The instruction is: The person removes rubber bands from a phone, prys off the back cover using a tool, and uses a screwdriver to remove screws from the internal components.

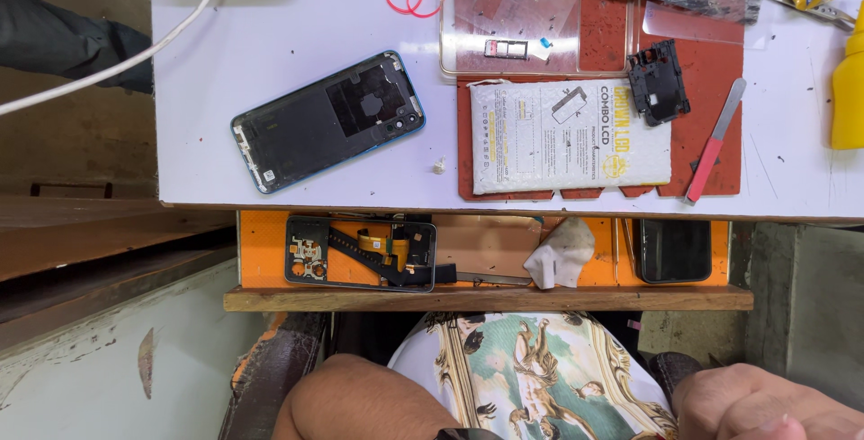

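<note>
My right hand (765,404) rests at the bottom right corner, fingers curled shut, with nothing visible in it; the frame edge cuts part of it off. A bare forearm (360,399) lies at the bottom centre left, and my left hand itself is out of view. Neither touches anything on the table. Nearest to them is an open drawer (486,299) lined in orange. It holds an opened phone frame with flex cables (360,254), a crumpled white cloth (560,254) and a black phone (675,250).
On the white table (270,35) lie a blue-edged phone back cover (328,121), a clear case (531,26), a white padded pouch (567,137) on a red mat, a black inner frame piece (658,82), a red-handled tool (715,141) and a yellow bottle (848,89).
</note>
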